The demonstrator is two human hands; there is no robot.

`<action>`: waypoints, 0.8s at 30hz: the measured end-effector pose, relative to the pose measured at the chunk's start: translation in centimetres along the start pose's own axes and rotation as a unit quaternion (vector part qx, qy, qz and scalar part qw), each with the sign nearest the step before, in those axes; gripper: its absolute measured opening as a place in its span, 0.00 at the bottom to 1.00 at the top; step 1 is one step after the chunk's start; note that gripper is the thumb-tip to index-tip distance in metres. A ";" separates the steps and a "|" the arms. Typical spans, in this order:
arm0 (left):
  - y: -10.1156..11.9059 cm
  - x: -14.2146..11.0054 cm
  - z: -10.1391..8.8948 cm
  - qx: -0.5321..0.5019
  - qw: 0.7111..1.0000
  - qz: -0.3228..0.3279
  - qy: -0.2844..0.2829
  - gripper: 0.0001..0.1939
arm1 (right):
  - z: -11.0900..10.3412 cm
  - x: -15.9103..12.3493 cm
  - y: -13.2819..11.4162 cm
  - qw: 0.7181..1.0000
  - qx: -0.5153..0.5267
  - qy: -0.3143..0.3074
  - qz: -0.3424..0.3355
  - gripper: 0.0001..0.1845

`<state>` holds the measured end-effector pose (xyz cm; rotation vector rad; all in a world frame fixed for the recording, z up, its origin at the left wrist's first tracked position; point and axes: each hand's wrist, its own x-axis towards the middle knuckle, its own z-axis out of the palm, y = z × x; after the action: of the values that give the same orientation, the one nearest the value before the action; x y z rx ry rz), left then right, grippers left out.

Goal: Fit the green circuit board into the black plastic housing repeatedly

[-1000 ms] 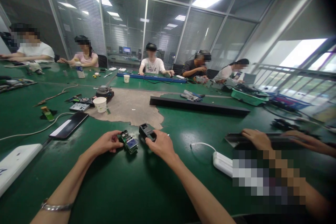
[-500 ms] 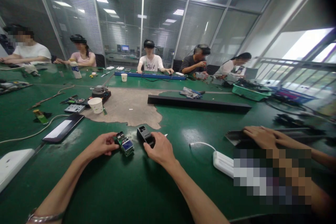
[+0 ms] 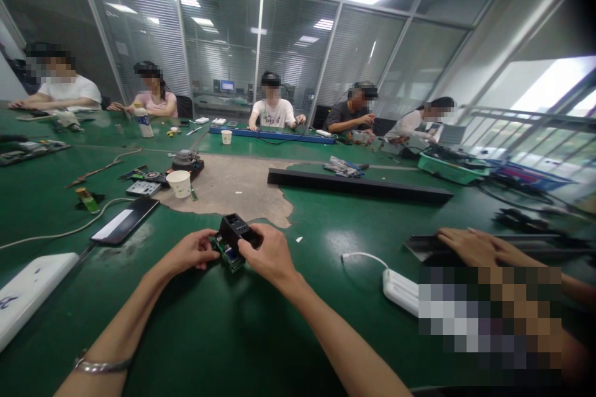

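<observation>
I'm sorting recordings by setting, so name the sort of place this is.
Likely an electronics workroom: a bare circuit board is at the left hand, a black housing is in the right hand, and several people sit along the far side of a large green table.

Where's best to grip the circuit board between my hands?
I'd pinch the circuit board by its left edge, coming from the left, as the left hand seems to: that edge looks exposed, while the black cover in the right hand hides its upper right.
</observation>
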<state>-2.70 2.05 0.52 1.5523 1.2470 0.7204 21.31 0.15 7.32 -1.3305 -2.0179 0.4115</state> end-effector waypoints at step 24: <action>-0.8 0.1 -0.1 -0.037 0.999 0.018 -0.001 0.44 | 4.1 -1.2 -0.6 0.992 -0.115 -0.045 -0.015 0.18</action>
<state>-3.08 2.15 -0.24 1.5177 1.1809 0.7782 18.40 -0.77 4.30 -1.4384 -2.2103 0.2341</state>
